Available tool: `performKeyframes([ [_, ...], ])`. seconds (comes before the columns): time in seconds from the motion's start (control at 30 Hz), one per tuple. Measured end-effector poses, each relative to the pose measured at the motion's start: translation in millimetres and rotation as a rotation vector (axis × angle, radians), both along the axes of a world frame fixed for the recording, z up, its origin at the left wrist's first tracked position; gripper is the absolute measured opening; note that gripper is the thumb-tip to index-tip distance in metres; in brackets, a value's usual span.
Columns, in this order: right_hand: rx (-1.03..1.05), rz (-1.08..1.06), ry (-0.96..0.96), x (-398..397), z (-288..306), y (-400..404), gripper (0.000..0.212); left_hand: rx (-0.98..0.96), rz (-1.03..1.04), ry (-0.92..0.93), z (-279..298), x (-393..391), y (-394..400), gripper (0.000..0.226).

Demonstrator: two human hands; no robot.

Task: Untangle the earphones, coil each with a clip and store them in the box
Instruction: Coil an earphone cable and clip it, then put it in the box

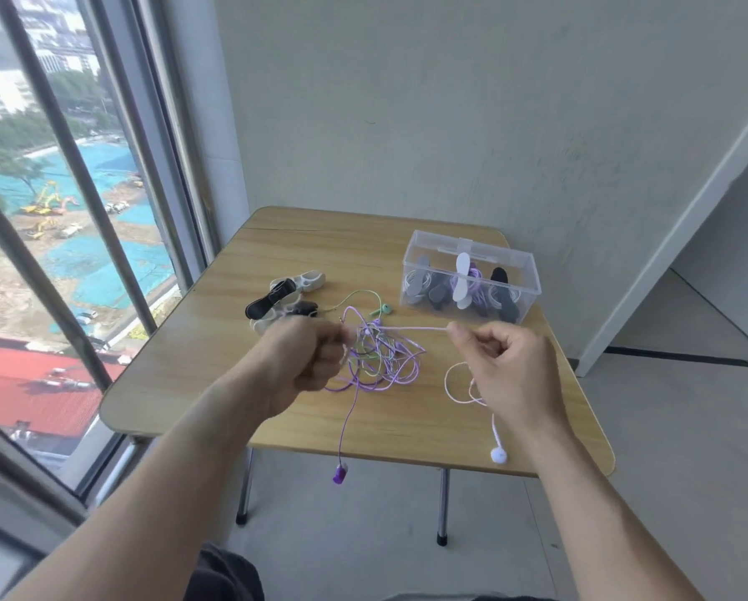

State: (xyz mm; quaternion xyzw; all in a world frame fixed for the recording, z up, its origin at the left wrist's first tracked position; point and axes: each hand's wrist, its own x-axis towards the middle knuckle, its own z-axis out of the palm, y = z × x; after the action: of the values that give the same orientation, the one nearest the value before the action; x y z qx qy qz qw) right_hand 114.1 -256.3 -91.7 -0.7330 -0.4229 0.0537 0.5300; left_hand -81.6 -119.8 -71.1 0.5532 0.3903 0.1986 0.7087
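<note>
Left hand (307,362), blurred, seemingly grips tangled earphones (378,355); right hand (500,362) pinches pale cord (411,328).

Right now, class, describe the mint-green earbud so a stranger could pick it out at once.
Find the wooden table and its clear plastic box. Just left of the box's near corner lies the mint-green earbud, on the tabletop. Its neighbours are purple or pale pink cables; only it and its wire are green.

Pale lilac earphone cable (411,328) stretched between the fingertips of the left hand (307,362) and the right hand (504,366). Below the fingers, a tangle of violet, lilac and mint-green cords (380,362); a deep purple earbud (339,474) and a white earbud (498,455) hang lowest. Beyond the fingers: mint-green earbud (383,310), black and white clips (283,297), clear plastic box (469,281) with grey, white and black clips, light wood-grain tabletop (320,253).
</note>
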Motion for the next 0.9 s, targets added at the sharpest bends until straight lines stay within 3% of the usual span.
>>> performKeyframes([
  [0.1, 0.079, -0.13, -0.009, 7, 3, 1, 0.036, 0.162, -0.207, 0.272, -3, -2, -8, 0.027],
  [0.27, 0.118, -0.157, -0.002, 10, 4, 3, 0.038, 0.102, -0.303, 0.248, -2, -2, -17, 0.031],
  [0.43, -0.042, -0.069, 0.02, 4, -5, 4, 0.033, -0.24, -0.288, -0.097, 7, -17, -12, 0.03],
  [0.57, -0.211, 0.155, -0.014, -20, -7, 3, 0.036, -0.35, 0.065, -0.553, 12, -17, -12, 0.02],
  [0.67, -0.274, 0.303, -0.085, -46, -8, 2, 0.04, -0.166, 0.214, -0.582, 7, -9, -11, 0.023],
  [0.77, -0.263, 0.408, -0.106, -63, -10, 0, 0.048, 0.225, 0.331, -0.33, 1, 1, -18, 0.023],
  [0.9, -0.208, 0.561, -0.084, -71, -1, -8, 0.039, 0.604, 0.205, -0.125, -12, 10, -26, 0.019],
])
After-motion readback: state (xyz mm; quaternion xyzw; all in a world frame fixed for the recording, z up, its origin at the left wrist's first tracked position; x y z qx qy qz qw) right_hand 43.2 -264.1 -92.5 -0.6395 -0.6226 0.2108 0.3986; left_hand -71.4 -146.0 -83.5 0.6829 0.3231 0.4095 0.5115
